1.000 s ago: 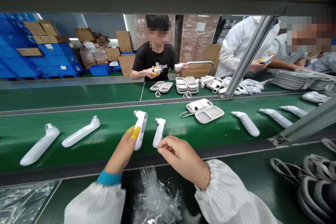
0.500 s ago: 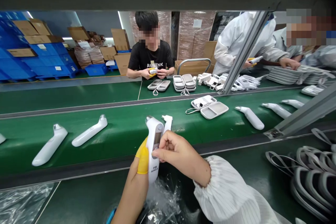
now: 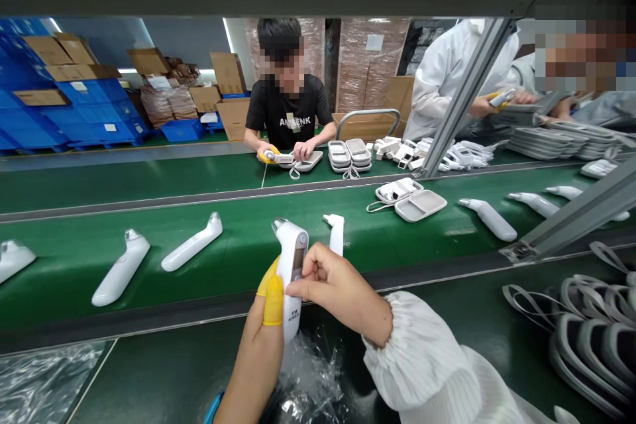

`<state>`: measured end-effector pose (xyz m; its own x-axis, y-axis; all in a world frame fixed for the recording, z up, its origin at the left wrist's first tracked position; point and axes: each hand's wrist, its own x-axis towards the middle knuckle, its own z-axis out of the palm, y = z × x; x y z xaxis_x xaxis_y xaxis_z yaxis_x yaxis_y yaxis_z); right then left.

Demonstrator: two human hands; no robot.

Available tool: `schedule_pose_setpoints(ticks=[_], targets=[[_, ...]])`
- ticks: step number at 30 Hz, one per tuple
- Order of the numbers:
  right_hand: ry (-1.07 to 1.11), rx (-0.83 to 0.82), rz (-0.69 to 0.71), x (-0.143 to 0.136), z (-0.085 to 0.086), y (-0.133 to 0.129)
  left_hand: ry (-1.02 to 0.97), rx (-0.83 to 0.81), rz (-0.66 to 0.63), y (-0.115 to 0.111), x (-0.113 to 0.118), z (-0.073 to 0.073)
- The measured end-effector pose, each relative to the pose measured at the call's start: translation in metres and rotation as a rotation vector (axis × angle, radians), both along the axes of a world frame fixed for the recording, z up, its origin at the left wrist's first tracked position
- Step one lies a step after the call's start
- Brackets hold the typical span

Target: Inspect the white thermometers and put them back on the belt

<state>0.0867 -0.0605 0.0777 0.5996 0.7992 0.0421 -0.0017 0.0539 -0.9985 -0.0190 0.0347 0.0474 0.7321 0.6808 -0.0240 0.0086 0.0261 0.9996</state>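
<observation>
Upright in my left hand [image 3: 265,324] is a white ear thermometer [image 3: 292,305] with a small screen and a clear tip cover. Yellow finger cots cover some of that hand's fingers, which are closed round the body. My right hand [image 3: 338,285] is at the thermometer's front below the screen, fingers curled in and thumb against the body. Whether it pinches anything small is hidden. Behind, another white thermometer [image 3: 336,235] lies on the green conveyor belt [image 3: 258,265], partly covered by my right hand. Crumpled clear plastic [image 3: 313,377] lies under my hands.
More thermometers [image 3: 122,268] lie along the belt. An open grey case [image 3: 420,205] sits on it too. Grey cases with straps [image 3: 591,344] are stacked at right, near a slanted metal post [image 3: 571,232]. Across the belt, a person in black [image 3: 288,109] handles a thermometer beside open cases.
The thermometers and open case on the belt have shifted right. My hands stay nearly still. The person opposite has lowered their hands to an open case.
</observation>
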Motion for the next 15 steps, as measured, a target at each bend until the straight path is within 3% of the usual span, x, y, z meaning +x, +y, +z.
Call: schedule_pose_setpoints(ticks=[4, 10, 15], targets=[[0.028, 0.028, 0.074, 0.004, 0.0, -0.002, 0.028, 0.015, 0.015, 0.007, -0.002, 0.001], [-0.623, -0.086, -0.091, -0.013, 0.007, -0.005, 0.102, 0.229, 0.076, 0.004, -0.003, 0.01], [-0.945, -0.322, -0.277, -0.009, 0.007, -0.003, 0.14, 0.336, 0.029, 0.007, -0.003, 0.009]])
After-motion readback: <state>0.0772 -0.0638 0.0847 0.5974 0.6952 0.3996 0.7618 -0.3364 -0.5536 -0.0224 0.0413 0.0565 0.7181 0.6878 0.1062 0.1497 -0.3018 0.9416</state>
